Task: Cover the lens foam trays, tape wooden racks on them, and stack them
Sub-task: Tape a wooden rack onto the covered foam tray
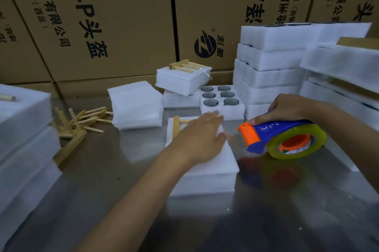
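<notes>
Two hands: L [202, 134] flat on covered tray [207, 166], R [287, 109] gripping tape dispenser [281, 137].

The person's left forearm reaches from the near edge toward the middle, bare to the wrist. The left hand [202, 139] lies palm down, fingers straight and held together, pointing far and right, pressing flat. The right arm enters from the right edge, wrist bent downward. The right hand [287, 109] has its fingers curled over the top of what it grips, thumb tucked at the left.
</notes>
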A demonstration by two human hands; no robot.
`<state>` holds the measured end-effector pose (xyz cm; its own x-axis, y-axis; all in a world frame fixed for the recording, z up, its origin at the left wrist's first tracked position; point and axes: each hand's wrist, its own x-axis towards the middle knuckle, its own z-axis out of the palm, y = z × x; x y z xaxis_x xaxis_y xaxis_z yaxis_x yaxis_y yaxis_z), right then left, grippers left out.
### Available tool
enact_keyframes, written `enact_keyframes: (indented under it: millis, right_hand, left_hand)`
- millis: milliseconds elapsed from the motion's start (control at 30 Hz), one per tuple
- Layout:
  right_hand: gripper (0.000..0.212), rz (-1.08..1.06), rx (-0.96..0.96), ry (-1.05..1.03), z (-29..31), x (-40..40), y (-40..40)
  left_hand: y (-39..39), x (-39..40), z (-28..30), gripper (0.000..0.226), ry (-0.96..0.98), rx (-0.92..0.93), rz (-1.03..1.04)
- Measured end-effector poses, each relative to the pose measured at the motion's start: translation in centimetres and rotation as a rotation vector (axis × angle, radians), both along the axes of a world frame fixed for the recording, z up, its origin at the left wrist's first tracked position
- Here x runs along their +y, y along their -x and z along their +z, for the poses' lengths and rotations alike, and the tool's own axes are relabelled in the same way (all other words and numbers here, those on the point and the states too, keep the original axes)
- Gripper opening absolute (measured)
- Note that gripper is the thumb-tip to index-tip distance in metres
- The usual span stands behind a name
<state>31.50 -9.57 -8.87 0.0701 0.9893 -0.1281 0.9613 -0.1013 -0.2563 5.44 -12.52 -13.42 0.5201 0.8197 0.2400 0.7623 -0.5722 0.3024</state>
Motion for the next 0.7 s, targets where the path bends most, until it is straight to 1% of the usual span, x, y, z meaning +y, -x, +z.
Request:
enact_keyframes:
  millis: [33,67,100,133,233,333,367,433,467,500,533,567,633,700]
  right_hand:
    - [0.098,-0.001,0.0,-0.004,0.0,-0.1,-0.1]
    - [0.099,0.0,0.002,-0.006,0.0,-0.1,-0.2]
    - [0.1,0.002,0.007,-0.007,-0.1,-0.1,-0.3]
    - [0.1,0.002,0.013,-0.01,-0.1,-0.1,-0.4]
    - [0.1,0.001,0.027,-0.024,-0.2,-0.1,-0.7]
    - [0.096,0.007,0.011,-0.039,-0.4,0.0,-0.5]
    - [0.095,0.009,0.005,-0.043,-0.4,0.0,-0.4]
    - [0.095,0.014,0.0,-0.045,-0.4,0.2,-0.4]
    - [0.097,0.017,-0.003,-0.044,-0.4,0.2,-0.4]
    - [0.098,0.021,-0.006,-0.043,-0.4,0.2,-0.5]
    - [0.1,0.027,-0.01,-0.043,-0.4,0.2,-0.5]
    - [0.102,0.033,-0.014,-0.043,-0.5,0.2,-0.6]
    - [0.102,0.043,-0.017,-0.048,-0.5,0.3,-0.7]
    - [0.101,0.043,-0.017,-0.055,-0.5,0.2,-0.7]
  left_hand:
    - [-1.4,0.1,-0.3,0.055,0.009,0.174,-0.021]
    - [-2.4,0.3,-0.7,0.056,0.029,0.31,-0.023]
    - [-3.0,0.4,-1.2,0.056,0.067,0.396,-0.006]
    - [-3.2,0.6,-1.7,0.055,0.105,0.435,0.012]
    - [-3.2,0.6,-2.3,0.055,0.14,0.443,0.023]
    - [-3.5,0.7,-1.5,0.054,0.191,0.471,0.024]
    - [-3.6,0.8,-1.1,0.053,0.224,0.441,0.012]
    - [-3.3,0.9,-0.5,0.052,0.263,0.24,0.018]
    - [-2.7,1.0,-0.4,0.053,0.205,0.135,0.057]
    - [-1.8,1.1,-0.4,0.055,0.086,0.103,0.125]
    - [-0.7,1.2,-0.7,0.056,-0.018,0.132,0.201]
    - [0.3,1.3,-1.0,0.059,-0.041,0.189,0.264]
    - [1.5,1.1,-1.8,0.068,0.092,0.294,0.315]
    - [1.7,1.1,-2.1,0.071,0.191,0.35,0.315]
